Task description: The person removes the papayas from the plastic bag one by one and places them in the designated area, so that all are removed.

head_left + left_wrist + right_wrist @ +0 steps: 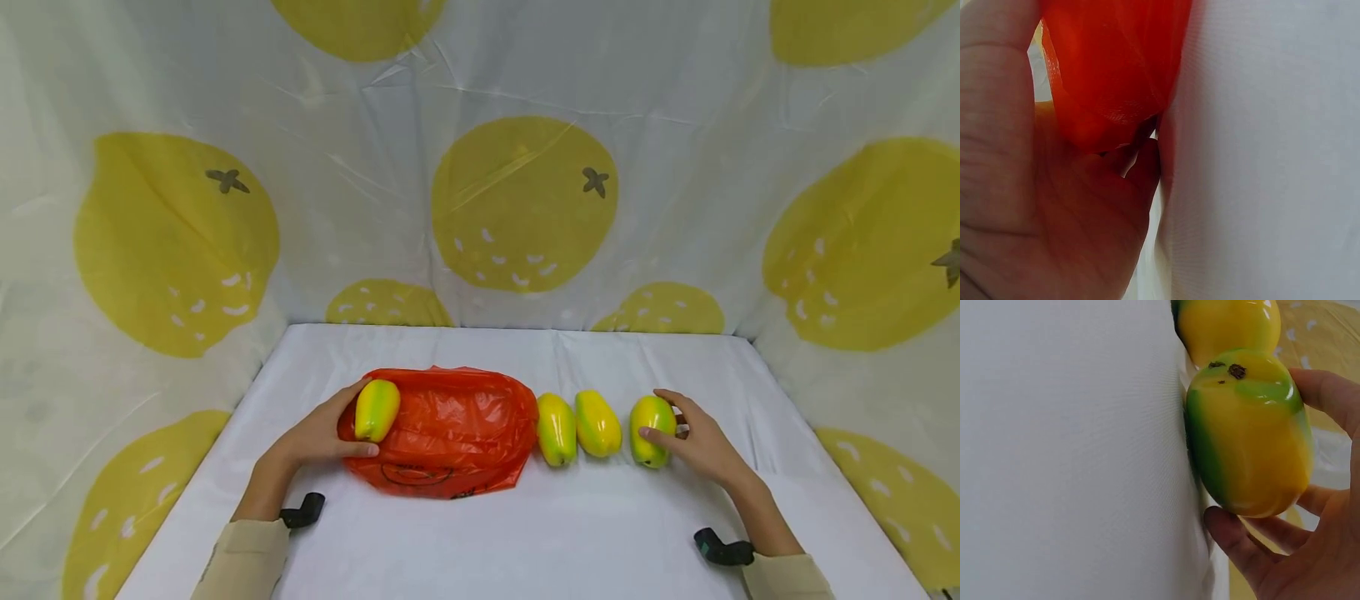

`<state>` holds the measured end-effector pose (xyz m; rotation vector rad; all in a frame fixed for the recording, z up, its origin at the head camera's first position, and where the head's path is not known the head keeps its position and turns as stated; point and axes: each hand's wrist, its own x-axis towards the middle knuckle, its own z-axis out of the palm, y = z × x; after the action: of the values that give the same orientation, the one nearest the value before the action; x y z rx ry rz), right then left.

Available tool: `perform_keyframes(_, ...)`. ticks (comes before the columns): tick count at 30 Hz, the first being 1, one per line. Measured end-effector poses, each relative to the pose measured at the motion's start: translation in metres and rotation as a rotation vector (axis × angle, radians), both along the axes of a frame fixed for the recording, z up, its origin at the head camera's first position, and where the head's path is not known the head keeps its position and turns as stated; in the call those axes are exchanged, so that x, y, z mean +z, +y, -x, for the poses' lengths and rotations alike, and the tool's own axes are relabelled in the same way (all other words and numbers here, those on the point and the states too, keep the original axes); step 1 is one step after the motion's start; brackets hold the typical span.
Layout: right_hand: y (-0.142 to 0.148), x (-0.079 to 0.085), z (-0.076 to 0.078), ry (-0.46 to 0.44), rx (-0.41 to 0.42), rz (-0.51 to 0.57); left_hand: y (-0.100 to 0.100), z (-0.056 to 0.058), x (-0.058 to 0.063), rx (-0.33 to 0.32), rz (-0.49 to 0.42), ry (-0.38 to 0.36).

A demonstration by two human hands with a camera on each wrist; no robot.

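A red plastic bag (457,417) lies spread on the white table, its mouth facing up. At the bag's left end is a yellow-green papaya (377,410). My left hand (318,429) curls round that end, thumb in front and fingers behind; in the left wrist view, red plastic sits between thumb and fingers. Farther right, my right hand (701,437) grips another papaya (1250,437) from its right side, thumb in front and fingers behind. This fruit is low over the tabletop.
Two more papayas, a left one (557,429) and a right one (598,423), lie between the bag and my right hand. The left one is right at the bag's edge. A lemon-printed curtain (660,192) rises behind the table (525,542) and along both sides.
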<state>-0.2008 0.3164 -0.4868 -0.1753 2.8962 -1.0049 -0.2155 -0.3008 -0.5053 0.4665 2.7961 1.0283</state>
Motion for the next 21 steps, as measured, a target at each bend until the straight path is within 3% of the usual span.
perform_keyframes(21,-0.006,-0.0008,0.0002,-0.033,0.066,0.087,0.0006,0.0012,-0.0001,-0.004,-0.009,-0.008)
